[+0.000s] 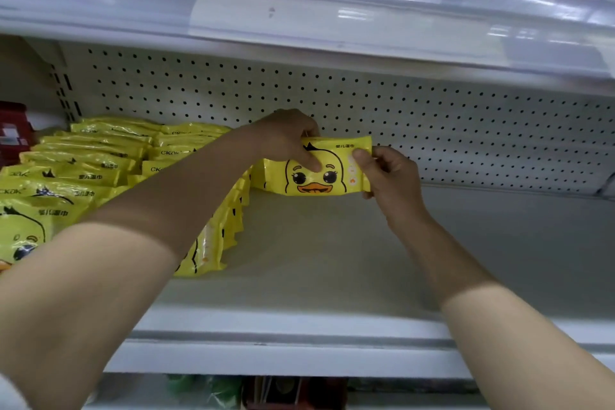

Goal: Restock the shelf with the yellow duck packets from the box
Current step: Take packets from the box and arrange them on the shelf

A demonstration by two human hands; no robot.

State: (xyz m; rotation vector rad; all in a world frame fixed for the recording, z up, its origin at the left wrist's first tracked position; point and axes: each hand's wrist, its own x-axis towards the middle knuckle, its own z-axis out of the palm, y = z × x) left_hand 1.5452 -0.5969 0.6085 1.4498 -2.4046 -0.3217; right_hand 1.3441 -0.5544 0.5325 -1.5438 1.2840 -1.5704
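Nearest: white front lip of the shelf (283, 356), with blurred goods (266, 389) below it, not identifiable. Left forearm (149, 226) and right forearm (432, 243), both bare, reaching over the lip and above the pale deck.

On the left of the deck: yellow duck packets (66, 176) packed in close rows running front to back, the rightmost row partly hidden behind the left forearm.

Further in, just right of those rows and near the back panel: one held packet (332, 176), upright, duck face to the camera. Contact of its lower edge with the deck not determinable. Gripped at its upper left by the left hand (283, 136), thumb on the printed face, fingers curled over the top edge. Pinched at its right end by the right hand (389, 173), thumb in front.

Behind: white pegboard back panel (466, 130). Far left: a red item (13, 136), blurred. Overhead: upper shelf (299, 27).
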